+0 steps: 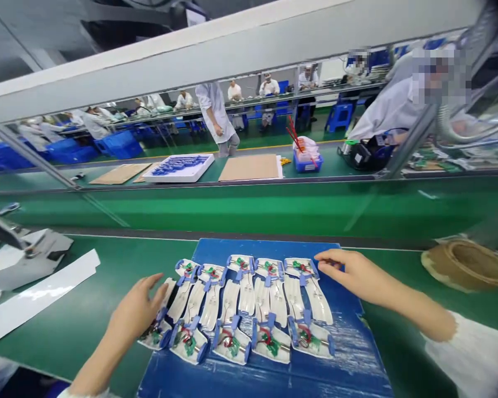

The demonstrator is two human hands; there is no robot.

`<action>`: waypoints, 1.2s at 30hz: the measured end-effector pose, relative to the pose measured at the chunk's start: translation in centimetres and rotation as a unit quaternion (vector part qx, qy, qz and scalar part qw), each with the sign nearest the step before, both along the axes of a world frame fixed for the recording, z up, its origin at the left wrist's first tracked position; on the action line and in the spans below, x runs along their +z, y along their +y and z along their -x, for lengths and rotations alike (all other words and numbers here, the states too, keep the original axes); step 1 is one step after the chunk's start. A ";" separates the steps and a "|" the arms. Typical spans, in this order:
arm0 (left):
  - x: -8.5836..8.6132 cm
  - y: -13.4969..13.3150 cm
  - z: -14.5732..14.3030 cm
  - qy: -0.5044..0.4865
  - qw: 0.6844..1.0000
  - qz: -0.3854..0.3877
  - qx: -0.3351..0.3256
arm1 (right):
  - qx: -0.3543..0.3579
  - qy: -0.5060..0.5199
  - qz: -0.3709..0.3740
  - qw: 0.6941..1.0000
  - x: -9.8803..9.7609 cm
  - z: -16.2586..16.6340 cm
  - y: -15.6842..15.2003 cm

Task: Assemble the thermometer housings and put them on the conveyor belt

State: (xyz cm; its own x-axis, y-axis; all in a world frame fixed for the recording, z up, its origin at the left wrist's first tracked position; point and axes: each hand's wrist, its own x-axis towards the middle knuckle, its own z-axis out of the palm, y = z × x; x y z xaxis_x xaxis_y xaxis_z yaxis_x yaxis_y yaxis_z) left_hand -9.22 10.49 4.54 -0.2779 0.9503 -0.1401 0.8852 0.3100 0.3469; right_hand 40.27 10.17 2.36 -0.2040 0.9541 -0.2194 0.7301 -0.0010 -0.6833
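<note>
I see a big, flat blue board (352,354). On it, two rows of long white-and-blue plastic shells (247,296) run near to far, a bit slanted, fat ends pointing out, thin ends in. By the board's left edge, the left hand (138,304) bends loosely; at its far right corner, the right hand (351,271) curls. I can't tell if either grips anything.

Ten white and blue gadgets (246,301) were counted on one blue board (351,354): five in the top row and five in the bottom row. One left hand (138,305) and one right hand (354,272) were seen, two in all. One long white strip (45,297), one round brown thing (445,270), one white tray (170,179) and one small blue basket (309,165) were counted too, and at least two flat brown sheets (250,167) were seen
</note>
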 end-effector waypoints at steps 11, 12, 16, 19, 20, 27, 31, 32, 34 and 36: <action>-2.6 -5.7 -11.8 -0.171 0.946 -0.220 -0.167 | -0.076 -0.133 -0.001 0.988 -4.5 4.3 -4.2; -2.7 -6.0 -12.9 -0.184 0.942 -0.211 -0.184 | -0.076 -0.146 -0.014 0.986 -4.7 4.8 -4.3; -2.6 -6.5 -15.8 -0.212 0.930 -0.180 -0.238 | -0.076 -0.188 -0.081 0.976 -5.4 5.5 -4.6; -2.2 -6.2 -16.6 -0.227 0.922 -0.182 -0.257 | -0.087 -0.212 -0.138 0.964 -5.9 4.5 -4.8; -2.1 -5.9 -16.9 -0.232 0.919 -0.184 -0.260 | -0.087 -0.216 -0.161 0.959 -6.0 4.1 -5.0; -0.7 -3.9 -20.3 -0.318 0.910 -0.086 -0.251 | 0.012 -0.169 -0.334 0.927 -4.8 4.1 -6.7; -0.4 -3.9 -21.8 -0.390 0.890 0.012 -0.235 | 0.049 -0.122 -0.459 0.879 -3.2 5.6 -7.1; -0.3 -4.1 -22.0 -0.402 0.884 0.013 -0.239 | 0.051 -0.112 -0.479 0.869 -2.9 5.9 -7.0; -0.3 -4.5 -22.1 -0.429 0.868 -0.003 -0.249 | 0.052 -0.096 -0.495 0.862 -2.6 6.3 -6.9; -0.4 -4.8 -22.2 -0.451 0.856 -0.026 -0.251 | 0.051 -0.086 -0.502 0.859 -2.6 6.5 -6.6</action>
